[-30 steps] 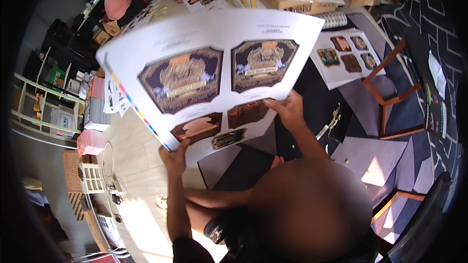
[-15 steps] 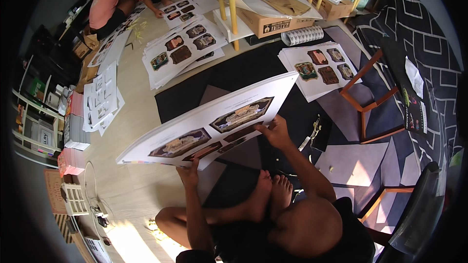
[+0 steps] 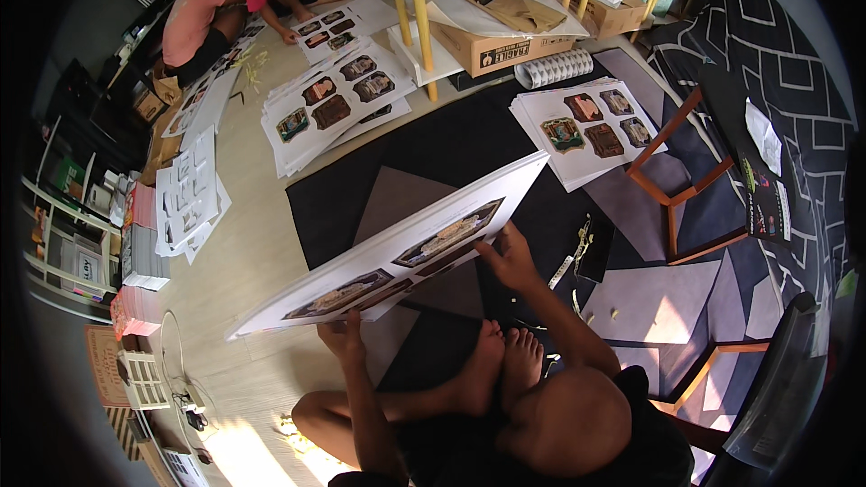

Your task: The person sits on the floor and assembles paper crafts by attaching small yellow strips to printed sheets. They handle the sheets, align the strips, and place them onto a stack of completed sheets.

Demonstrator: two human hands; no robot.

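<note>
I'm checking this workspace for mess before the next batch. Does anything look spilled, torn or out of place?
Mostly orderly. The printed sheet held by the left hand and right hand looks intact. Pale offcut strips and small scraps lie scattered on the dark mat by the right hand. One floor stack is fanned unevenly.

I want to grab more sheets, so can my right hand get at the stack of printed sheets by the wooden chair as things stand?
Probably not yet: the right hand grips the big printed sheet together with the left hand. The stack lies open on the dark mat beyond that sheet, with nothing else between.
</note>
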